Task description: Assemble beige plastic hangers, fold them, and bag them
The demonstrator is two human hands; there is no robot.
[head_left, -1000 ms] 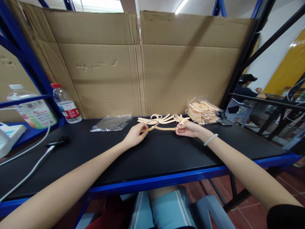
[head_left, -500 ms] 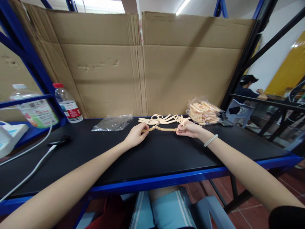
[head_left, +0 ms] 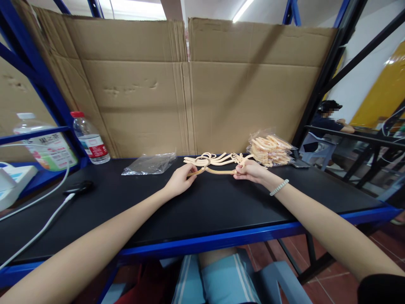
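Note:
Between my hands, just above the black table, a thin beige clothes hanger (head_left: 219,172) is stretched sideways, its rounded hook part at the top middle. My left hand (head_left: 181,181) is closed on its left end, thumb and fingers pinched together. The fingers of my right hand (head_left: 249,172), with a beaded bracelet at the wrist, pinch its right end. Right behind it lie several more beige hangers (head_left: 218,159), overlapping in a loose pile. My fingers hide both ends of the held one.
A clear bag of beige pieces (head_left: 270,150) lies at the back right, with a flat phone-like object (head_left: 300,163) beside it. Back left are a flat clear plastic bag (head_left: 148,164) and a water bottle (head_left: 93,143). A black plug with white cable (head_left: 78,187) lies left. Cardboard (head_left: 136,97) walls the back.
Almost nothing differs. Both hands keep their hold on the hanger at nearly the same spot, and the view has shifted very slightly.

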